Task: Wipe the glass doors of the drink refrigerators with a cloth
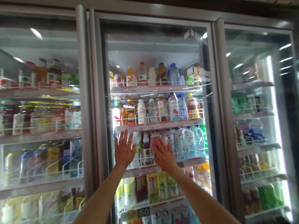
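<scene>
Both my arms reach up to the middle glass door [205, 93] of a drinks fridge. My left hand [123, 151] is flat against the glass, fingers spread and pointing up. My right hand [163, 154] also lies flat on the glass, fingers stretched toward the upper left, a little blurred. Neither hand holds anything. Behind the glass between them stands a dark bottle with a white cap [146, 149]. Rows of water bottles [189, 141] fill the same shelf.
The fridge has shelves of bottled drinks [154, 110] and juice cartons [153, 186]. A grey door frame [93, 102] separates a left door [39, 124] over cans and bottles. A right door [257, 124] reflects ceiling lights.
</scene>
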Motion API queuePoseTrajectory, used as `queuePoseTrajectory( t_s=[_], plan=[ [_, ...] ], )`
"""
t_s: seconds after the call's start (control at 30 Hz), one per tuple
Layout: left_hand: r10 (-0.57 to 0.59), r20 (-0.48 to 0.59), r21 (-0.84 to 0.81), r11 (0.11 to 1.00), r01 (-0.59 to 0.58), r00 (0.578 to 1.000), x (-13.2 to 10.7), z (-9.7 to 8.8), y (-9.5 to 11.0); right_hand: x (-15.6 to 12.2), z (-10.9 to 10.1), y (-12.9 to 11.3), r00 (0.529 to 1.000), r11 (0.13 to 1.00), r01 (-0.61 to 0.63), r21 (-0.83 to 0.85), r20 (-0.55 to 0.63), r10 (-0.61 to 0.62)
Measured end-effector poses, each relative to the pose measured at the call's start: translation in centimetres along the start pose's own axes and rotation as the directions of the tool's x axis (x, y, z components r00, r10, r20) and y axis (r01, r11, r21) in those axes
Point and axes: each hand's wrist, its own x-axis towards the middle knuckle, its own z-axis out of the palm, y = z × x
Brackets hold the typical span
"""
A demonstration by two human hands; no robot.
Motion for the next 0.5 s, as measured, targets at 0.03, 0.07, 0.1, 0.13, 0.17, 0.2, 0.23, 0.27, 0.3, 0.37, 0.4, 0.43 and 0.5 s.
queuePoseTrajectory(
  t_s=[0.03, 0.07, 0.1, 0.13, 0.17, 0.2, 0.23, 0.27, 0.3, 0.37, 0.4, 0.43, 0.5],
  plan=[
    [0.003, -0.003, -0.004, 1.000, -0.003, 1.000, 0.0, 0.0, 0.0, -0.8, 0.0, -0.5, 0.998, 0.998, 0.055, 0.006, 0.030, -0.055],
    [0.007, -0.006, -0.007, 1.000, -0.007, 1.000, 0.0, 0.0, -0.1, -1.9, -0.2, -0.2, 0.997, 0.998, 0.063, -0.011, 0.042, -0.062],
    [0.011, -0.010, -0.011, 1.000, -0.011, 1.000, 0.0, 0.0, -0.1, -3.3, -0.6, 0.9, 0.998, 0.998, 0.034, -0.050, 0.044, -0.032],
    [0.014, -0.013, -0.017, 1.000, -0.014, 1.000, 0.0, 0.0, -0.1, -4.7, -1.0, 2.6, 0.999, 0.995, -0.019, -0.101, 0.025, 0.022],
    [0.014, -0.013, -0.024, 1.000, -0.014, 1.000, -0.1, 0.0, -0.1, -6.1, -1.6, 4.7, 0.995, 0.982, -0.098, -0.162, -0.008, 0.098],
    [0.010, -0.011, -0.030, 0.999, -0.010, 1.000, -0.1, 0.1, 0.0, -7.3, -2.1, 6.8, 0.980, 0.955, -0.200, -0.217, -0.032, 0.198],
    [0.005, -0.005, -0.036, 0.999, -0.005, 1.000, -0.1, 0.1, 0.0, -8.1, -2.5, 8.6, 0.937, 0.903, -0.349, -0.249, -0.124, 0.328],
    [-0.002, 0.002, -0.039, 0.999, 0.002, 1.000, -0.2, 0.1, 0.1, -8.6, -2.7, 9.8, 0.875, 0.839, -0.482, -0.254, -0.191, 0.445],
    [-0.010, 0.008, -0.039, 0.999, 0.010, 1.000, -0.2, 0.2, 0.1, -8.6, -2.7, 10.1, 0.819, 0.787, -0.570, -0.237, -0.239, 0.521],
    [-0.017, 0.011, -0.032, 0.999, 0.017, 1.000, -0.2, 0.2, 0.1, -8.0, -2.1, 8.0, 0.796, 0.781, -0.598, -0.181, -0.244, 0.553],
    [-0.016, 0.010, -0.027, 1.000, 0.016, 1.000, -0.2, 0.2, 0.1, -7.5, -1.6, 5.9, 0.848, 0.837, -0.525, -0.155, -0.185, 0.497],
    [-0.014, 0.009, -0.022, 1.000, 0.015, 1.000, -0.2, 0.2, 0.1, -7.0, -1.1, 3.5, 0.919, 0.910, -0.393, -0.130, -0.103, 0.382],
    [-0.011, 0.020, -0.020, 1.000, 0.011, 1.000, -0.1, 0.1, 0.0, -6.4, -0.2, -0.7, 0.996, 0.998, -0.064, -0.027, 0.063, 0.066]
  ],
)
